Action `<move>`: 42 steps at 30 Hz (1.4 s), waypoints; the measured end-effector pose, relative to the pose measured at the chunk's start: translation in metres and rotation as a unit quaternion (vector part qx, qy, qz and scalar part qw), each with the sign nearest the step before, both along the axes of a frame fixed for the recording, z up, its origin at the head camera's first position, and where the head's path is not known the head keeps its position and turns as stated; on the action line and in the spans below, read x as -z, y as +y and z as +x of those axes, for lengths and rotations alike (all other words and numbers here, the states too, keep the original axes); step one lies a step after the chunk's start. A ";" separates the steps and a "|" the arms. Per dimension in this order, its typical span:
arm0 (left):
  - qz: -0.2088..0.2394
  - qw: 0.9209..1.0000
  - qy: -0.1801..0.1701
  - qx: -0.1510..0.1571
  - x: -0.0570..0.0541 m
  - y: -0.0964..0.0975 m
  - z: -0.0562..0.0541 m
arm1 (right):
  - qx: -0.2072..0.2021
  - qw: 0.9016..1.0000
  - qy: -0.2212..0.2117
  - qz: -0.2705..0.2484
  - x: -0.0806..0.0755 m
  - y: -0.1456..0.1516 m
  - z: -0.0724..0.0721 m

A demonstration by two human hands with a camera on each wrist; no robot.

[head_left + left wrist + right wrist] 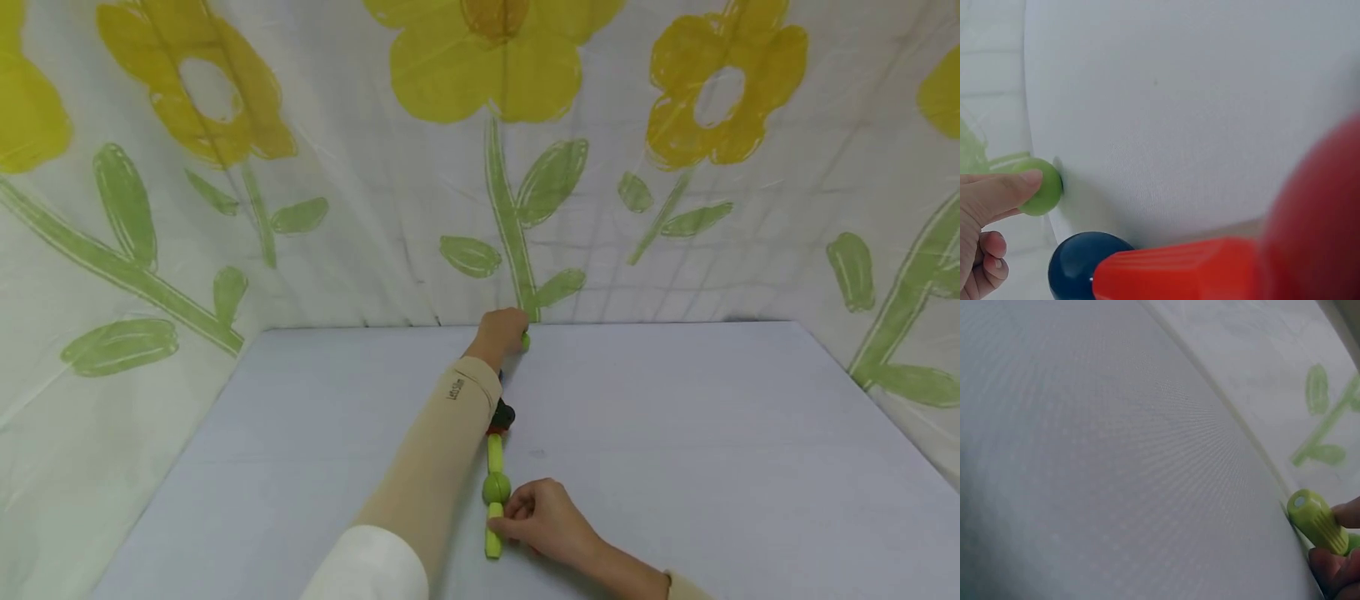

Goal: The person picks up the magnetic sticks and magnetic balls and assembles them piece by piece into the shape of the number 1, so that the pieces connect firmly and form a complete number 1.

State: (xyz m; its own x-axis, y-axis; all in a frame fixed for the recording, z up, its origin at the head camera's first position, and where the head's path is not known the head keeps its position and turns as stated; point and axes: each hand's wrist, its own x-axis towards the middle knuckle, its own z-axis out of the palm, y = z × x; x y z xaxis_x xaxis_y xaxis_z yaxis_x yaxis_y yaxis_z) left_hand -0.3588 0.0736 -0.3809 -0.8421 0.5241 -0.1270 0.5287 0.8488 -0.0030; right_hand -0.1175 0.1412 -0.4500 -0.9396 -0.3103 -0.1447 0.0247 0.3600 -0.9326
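Note:
Near the far table edge, my left hand (501, 332) pinches a small green ball (1046, 194) between thumb and fingers. Beside it in the left wrist view are a dark blue ball (1075, 269), a red rod (1172, 270) and a large blurred red ball (1329, 231). Close to the front, my right hand (553, 523) pinches a lime-green rod (1316, 520) from the right side. That rod meets a green ball (496, 488), followed by another lime rod (494, 454) and a dark ball (504, 415). My left forearm hides part of this line of toy pieces.
The pieces lie on a white table (675, 433), roughly in a line running away from me. Behind it hangs a pale curtain (337, 250) painted with yellow flowers, reaching down to the table's far edge.

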 end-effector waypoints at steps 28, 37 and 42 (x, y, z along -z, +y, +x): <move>0.002 1.000 -0.001 0.024 -0.004 -0.017 0.002 | 0.000 1.000 -0.010 0.008 0.001 -0.001 -0.002; 0.016 1.000 -0.013 0.018 -0.003 -0.031 0.003 | 0.001 1.000 -0.022 0.010 0.000 -0.001 -0.002; 0.026 0.999 -0.030 0.007 -0.004 -0.037 0.002 | 0.002 1.000 -0.018 0.016 0.002 0.000 -0.002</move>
State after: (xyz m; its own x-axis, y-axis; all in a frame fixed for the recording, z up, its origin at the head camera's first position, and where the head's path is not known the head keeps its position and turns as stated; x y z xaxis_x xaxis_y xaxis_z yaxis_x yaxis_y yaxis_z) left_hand -0.3568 0.0363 -0.3768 -0.8261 0.5436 -0.1486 0.5390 0.8391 0.0735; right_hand -0.1194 0.1409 -0.4515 -0.9347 -0.3011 -0.1889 0.0603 0.3894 -0.9191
